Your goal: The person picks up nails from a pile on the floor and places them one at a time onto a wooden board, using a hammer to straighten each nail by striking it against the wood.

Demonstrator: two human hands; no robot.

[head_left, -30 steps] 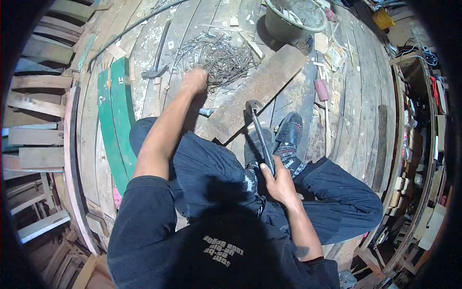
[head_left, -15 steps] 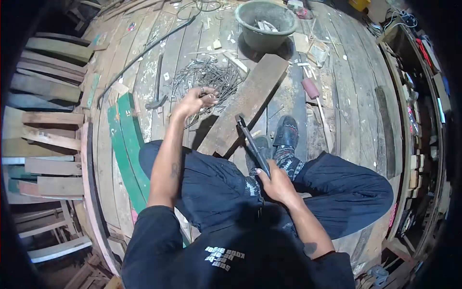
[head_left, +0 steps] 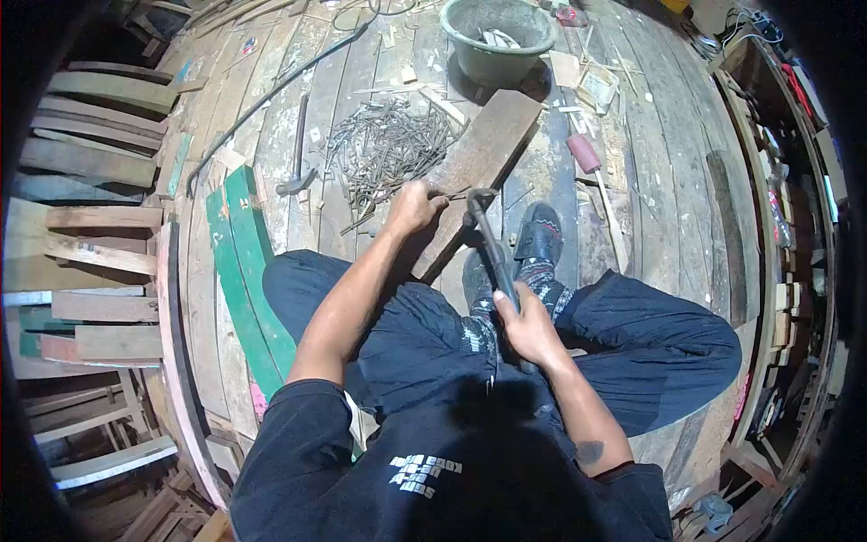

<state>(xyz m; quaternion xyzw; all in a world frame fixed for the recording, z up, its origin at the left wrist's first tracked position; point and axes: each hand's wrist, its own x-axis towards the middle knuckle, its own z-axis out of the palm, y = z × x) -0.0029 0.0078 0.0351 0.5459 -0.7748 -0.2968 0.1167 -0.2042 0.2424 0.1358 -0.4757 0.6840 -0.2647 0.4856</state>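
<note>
My left hand [head_left: 414, 206] has come back from the nail pile [head_left: 384, 144] and now pinches a nail [head_left: 452, 192] closed-fingered against the plank [head_left: 483, 149], while my right hand [head_left: 528, 327] stays wrapped around the hammer [head_left: 492, 248], its head beside that nail.

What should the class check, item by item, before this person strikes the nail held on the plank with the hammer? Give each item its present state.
1. Right hand grips the hammer handle: ok.
2. Left hand holds a nail at the plank: ok.
3. Left fingers clear of the hammer head: not ok, they sit right beside it.
4. Nail upright on the plank: cannot tell, too small to see.
5. Plank lies steady on the floor: cannot tell; its near end is by the feet.
6. Spare nails within reach: ok, the pile of nails lies just beyond the left hand.
</note>
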